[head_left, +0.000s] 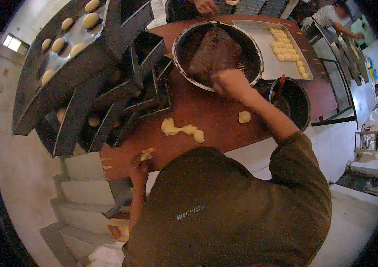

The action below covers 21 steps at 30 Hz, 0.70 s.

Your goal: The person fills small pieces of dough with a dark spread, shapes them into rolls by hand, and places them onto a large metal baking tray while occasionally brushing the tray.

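Note:
My right hand [231, 83] reaches over the near rim of a large round bowl [178, 66]. Its fingers are curled against a dark brown mass of filling [213, 51] heaped inside. What they grip is hidden. Low on the left, at the table's near edge, my left hand [139, 168] is closed around a small pale piece of dough [146, 156]; its fingers are blurred. Several more dough pieces [189, 129] lie in a joined row between my hands, and a single dough piece [244, 117] sits below my right forearm.
Stacked dark metal trays [82, 71] rise on the left, the top one bearing dough balls [58, 45]. A baking tray [262, 35] with rows of dough balls stands back right. Beside my right forearm is a dark pot [302, 102] with an orange-handled tool [281, 82]. Another person's hand [206, 6] shows across the table.

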Each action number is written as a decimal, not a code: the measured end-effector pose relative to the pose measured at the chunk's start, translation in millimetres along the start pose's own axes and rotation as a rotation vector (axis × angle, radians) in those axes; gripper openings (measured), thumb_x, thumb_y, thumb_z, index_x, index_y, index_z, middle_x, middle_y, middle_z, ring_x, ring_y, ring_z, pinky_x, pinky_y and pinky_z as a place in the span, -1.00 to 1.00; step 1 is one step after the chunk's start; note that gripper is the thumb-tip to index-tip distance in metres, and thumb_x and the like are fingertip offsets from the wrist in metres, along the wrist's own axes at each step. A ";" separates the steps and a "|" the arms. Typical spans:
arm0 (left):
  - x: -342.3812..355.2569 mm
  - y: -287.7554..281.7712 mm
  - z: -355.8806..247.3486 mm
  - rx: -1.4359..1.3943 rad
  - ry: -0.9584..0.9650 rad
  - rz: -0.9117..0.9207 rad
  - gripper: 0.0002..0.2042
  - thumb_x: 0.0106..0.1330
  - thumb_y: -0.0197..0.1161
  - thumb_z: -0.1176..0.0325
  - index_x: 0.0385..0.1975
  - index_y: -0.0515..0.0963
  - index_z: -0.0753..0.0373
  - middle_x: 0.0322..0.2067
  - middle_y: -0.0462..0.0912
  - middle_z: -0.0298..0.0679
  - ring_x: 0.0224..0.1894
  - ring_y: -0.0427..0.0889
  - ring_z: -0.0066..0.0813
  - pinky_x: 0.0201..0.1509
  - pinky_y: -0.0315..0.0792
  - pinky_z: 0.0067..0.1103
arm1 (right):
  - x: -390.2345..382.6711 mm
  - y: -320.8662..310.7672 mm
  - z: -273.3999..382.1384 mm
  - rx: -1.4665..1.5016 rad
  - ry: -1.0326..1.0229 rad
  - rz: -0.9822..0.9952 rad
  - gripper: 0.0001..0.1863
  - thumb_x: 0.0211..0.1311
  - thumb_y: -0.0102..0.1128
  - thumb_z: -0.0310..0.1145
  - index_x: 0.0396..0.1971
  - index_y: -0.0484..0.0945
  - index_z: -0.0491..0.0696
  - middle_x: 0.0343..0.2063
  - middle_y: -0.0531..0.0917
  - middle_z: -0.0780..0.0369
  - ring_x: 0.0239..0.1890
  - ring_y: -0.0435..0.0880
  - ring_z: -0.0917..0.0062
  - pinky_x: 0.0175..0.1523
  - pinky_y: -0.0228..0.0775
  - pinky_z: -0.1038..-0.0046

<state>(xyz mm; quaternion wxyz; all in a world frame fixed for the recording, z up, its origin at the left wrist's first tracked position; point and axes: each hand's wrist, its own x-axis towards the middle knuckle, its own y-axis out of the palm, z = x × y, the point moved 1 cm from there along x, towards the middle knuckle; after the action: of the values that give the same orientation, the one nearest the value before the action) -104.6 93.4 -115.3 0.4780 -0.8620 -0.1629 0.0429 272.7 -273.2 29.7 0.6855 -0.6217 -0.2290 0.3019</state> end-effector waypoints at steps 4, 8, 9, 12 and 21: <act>15.4 -59.0 -100.9 -0.421 -0.432 0.006 -0.65 0.42 0.28 0.21 0.05 0.57 0.32 -0.13 0.68 0.01 -0.06 0.64 -0.18 0.11 0.48 -0.33 | -3.3 -19.0 -14.3 0.225 0.031 -0.216 -0.75 0.17 0.26 -0.17 -0.32 0.73 -0.02 -0.42 0.72 0.06 -0.30 0.73 0.05 -0.17 0.59 0.10; 47.4 -78.8 -140.2 -0.374 -0.415 0.132 -0.64 0.44 0.29 0.17 0.05 0.59 0.32 -0.18 0.71 -0.12 -0.13 0.66 -0.32 0.05 0.50 -0.39 | 29.8 -13.2 -19.0 0.056 0.047 -0.267 -0.75 0.15 0.30 -0.16 -0.40 0.73 -0.05 -0.40 0.72 0.00 -0.28 0.73 0.02 -0.15 0.61 0.04; 46.8 -81.3 -134.9 -0.322 -0.389 0.112 -0.64 0.44 0.29 0.17 0.06 0.59 0.31 -0.16 0.71 -0.13 -0.12 0.66 -0.32 0.05 0.50 -0.39 | 26.7 -3.1 -14.7 -0.007 0.074 -0.159 -0.74 0.17 0.29 -0.17 -0.38 0.72 -0.07 -0.40 0.72 -0.01 -0.27 0.72 0.00 -0.13 0.60 0.06; 38.1 -72.5 -92.5 -0.058 -0.247 0.016 -0.65 0.45 0.26 0.20 0.09 0.59 0.29 -0.12 0.72 -0.16 -0.11 0.68 -0.31 0.05 0.51 -0.41 | 3.2 -3.7 -21.3 0.250 -0.154 -0.114 -0.76 0.15 0.24 -0.26 -0.32 0.74 -0.10 -0.41 0.71 0.00 -0.36 0.71 0.08 -0.17 0.56 0.15; 5.2 11.3 -7.7 -0.160 -0.012 0.030 -0.57 0.52 0.04 0.23 0.32 0.40 0.23 0.14 0.62 -0.05 0.11 0.61 -0.08 0.29 0.40 -0.21 | -49.2 -9.2 79.4 1.400 0.198 0.114 -0.64 0.31 0.11 -0.41 0.03 0.66 -0.23 -0.46 0.71 0.33 -0.42 0.57 0.71 -0.30 0.41 0.55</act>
<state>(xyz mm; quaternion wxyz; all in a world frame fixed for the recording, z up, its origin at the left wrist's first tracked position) -95.2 83.3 -120.2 0.4059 -0.8996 -0.1555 0.0420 184.1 -251.3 51.5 0.9248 -0.0707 0.1153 0.3555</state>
